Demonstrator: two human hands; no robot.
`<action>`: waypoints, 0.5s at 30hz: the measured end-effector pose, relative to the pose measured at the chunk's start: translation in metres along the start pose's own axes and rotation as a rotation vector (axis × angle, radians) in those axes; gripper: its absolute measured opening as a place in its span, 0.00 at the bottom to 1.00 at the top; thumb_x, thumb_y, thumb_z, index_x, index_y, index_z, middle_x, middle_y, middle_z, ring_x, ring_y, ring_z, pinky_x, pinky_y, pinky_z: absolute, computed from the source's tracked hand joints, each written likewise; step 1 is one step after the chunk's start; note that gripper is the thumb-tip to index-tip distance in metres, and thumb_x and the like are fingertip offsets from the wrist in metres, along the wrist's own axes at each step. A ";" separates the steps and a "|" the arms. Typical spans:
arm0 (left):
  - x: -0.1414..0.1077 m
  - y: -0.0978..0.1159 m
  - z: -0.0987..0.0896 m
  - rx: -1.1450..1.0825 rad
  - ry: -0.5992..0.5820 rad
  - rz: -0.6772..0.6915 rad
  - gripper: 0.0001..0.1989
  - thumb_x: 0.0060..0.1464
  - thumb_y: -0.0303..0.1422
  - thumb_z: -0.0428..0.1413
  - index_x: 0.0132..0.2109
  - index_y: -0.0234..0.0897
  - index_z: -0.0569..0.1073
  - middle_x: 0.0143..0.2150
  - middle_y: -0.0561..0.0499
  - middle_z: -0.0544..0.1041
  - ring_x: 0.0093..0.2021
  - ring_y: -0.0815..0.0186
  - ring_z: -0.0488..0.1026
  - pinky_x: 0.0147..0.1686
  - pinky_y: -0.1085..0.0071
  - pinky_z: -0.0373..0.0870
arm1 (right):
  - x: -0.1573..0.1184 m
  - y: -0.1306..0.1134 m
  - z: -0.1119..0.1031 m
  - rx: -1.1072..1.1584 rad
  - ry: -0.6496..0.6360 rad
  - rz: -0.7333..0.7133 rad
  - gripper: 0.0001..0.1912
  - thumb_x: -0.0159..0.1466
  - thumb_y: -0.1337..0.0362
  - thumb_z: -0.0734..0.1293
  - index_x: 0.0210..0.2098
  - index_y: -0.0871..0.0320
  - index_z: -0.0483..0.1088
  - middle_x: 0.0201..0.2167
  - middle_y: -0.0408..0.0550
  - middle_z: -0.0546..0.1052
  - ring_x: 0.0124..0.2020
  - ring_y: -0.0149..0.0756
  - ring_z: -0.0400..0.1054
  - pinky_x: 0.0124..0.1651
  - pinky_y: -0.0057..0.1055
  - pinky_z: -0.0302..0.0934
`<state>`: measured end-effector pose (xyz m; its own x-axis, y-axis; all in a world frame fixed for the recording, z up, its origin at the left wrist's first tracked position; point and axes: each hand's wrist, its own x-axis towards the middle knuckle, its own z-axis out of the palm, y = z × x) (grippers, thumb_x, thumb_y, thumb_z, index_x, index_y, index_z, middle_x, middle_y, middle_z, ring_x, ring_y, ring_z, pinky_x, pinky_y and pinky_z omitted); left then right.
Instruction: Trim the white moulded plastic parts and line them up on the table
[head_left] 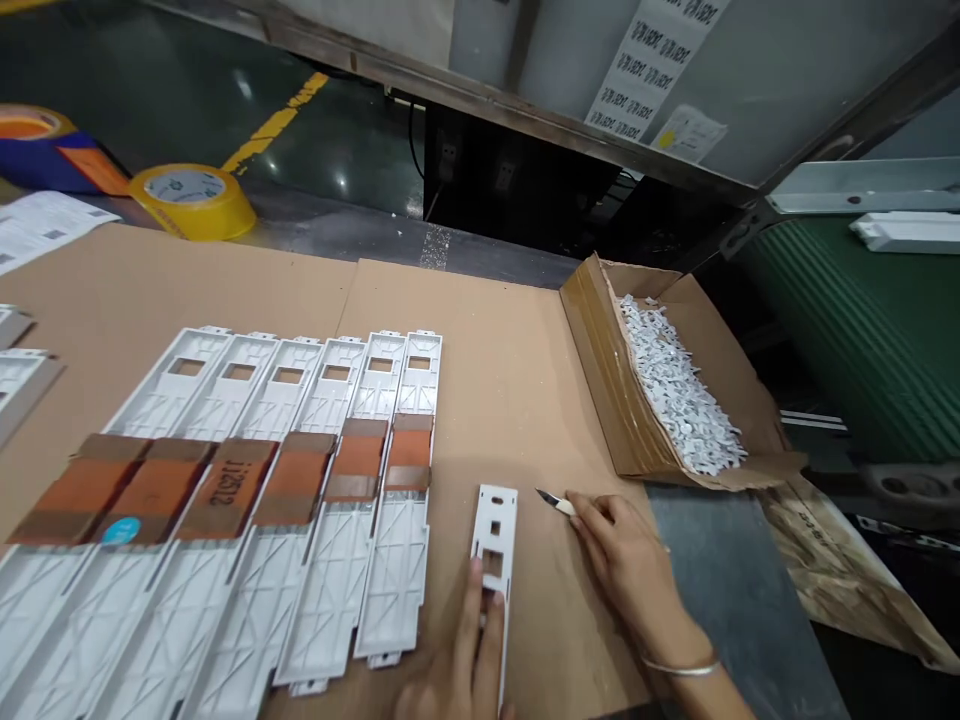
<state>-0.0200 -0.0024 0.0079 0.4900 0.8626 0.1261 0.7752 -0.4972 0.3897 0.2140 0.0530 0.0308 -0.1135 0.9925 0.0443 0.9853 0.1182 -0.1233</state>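
My right hand [626, 555] grips a small knife [556, 501] by its pale handle, the dark blade pointing left. Two fingers of my left hand [469, 650] are stretched out on a narrow white plastic part [495, 520] with square openings, which lies on the cardboard at the bottom centre. The blade is to the right of that part and apart from it. On the left, several larger white plastic panels [397, 580] lie side by side, with orange and brown wrapped pieces [295, 478] across their middles.
An open cardboard box [607, 370] of small white pieces [675, 390] stands at the right. Yellow tape [199, 205], a blue and orange roll [52, 155] and a printed paper [45, 225] sit at the upper left. A green ribbed surface [862, 330] is far right.
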 end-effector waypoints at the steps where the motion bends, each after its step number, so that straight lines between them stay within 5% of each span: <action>1: 0.000 -0.001 -0.005 -0.180 0.021 -0.041 0.28 0.47 0.26 0.51 0.58 0.33 0.63 0.61 0.37 0.62 0.43 0.55 0.75 0.25 0.71 0.73 | -0.008 -0.001 0.008 0.041 0.051 0.033 0.15 0.67 0.64 0.57 0.50 0.58 0.69 0.33 0.50 0.68 0.36 0.36 0.63 0.37 0.30 0.58; 4: 0.003 -0.004 -0.021 -0.864 0.067 -0.231 0.26 0.57 0.34 0.45 0.63 0.41 0.57 0.62 0.42 0.61 0.57 0.53 0.65 0.47 0.60 0.70 | -0.025 -0.007 0.015 0.105 0.184 0.099 0.16 0.67 0.62 0.57 0.51 0.59 0.68 0.38 0.55 0.69 0.40 0.41 0.63 0.41 0.38 0.60; 8: 0.014 -0.001 -0.041 -1.685 -0.111 -0.525 0.25 0.58 0.40 0.45 0.62 0.44 0.57 0.57 0.42 0.69 0.41 0.58 0.75 0.40 0.61 0.73 | -0.053 -0.027 -0.005 0.249 0.290 0.165 0.16 0.67 0.62 0.56 0.50 0.59 0.67 0.40 0.54 0.72 0.42 0.40 0.66 0.43 0.39 0.63; 10: 0.022 0.004 -0.049 -1.843 -0.150 -0.591 0.27 0.58 0.41 0.45 0.63 0.42 0.54 0.57 0.39 0.68 0.38 0.58 0.76 0.36 0.63 0.73 | -0.077 -0.047 -0.016 0.497 0.233 0.239 0.15 0.68 0.61 0.54 0.46 0.57 0.69 0.38 0.51 0.74 0.41 0.36 0.68 0.42 0.33 0.65; 15: 0.039 0.036 -0.058 -1.885 -0.003 -0.593 0.26 0.59 0.39 0.45 0.63 0.39 0.54 0.58 0.39 0.66 0.45 0.57 0.74 0.41 0.65 0.71 | -0.143 -0.111 -0.025 1.539 -0.200 0.491 0.26 0.66 0.46 0.52 0.47 0.57 0.71 0.39 0.53 0.76 0.41 0.40 0.71 0.46 0.39 0.64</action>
<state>0.0045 0.0189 0.0797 0.3760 0.8530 -0.3620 -0.5188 0.5175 0.6805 0.1244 -0.1030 0.0629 0.0214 0.9149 -0.4032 -0.1077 -0.3988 -0.9107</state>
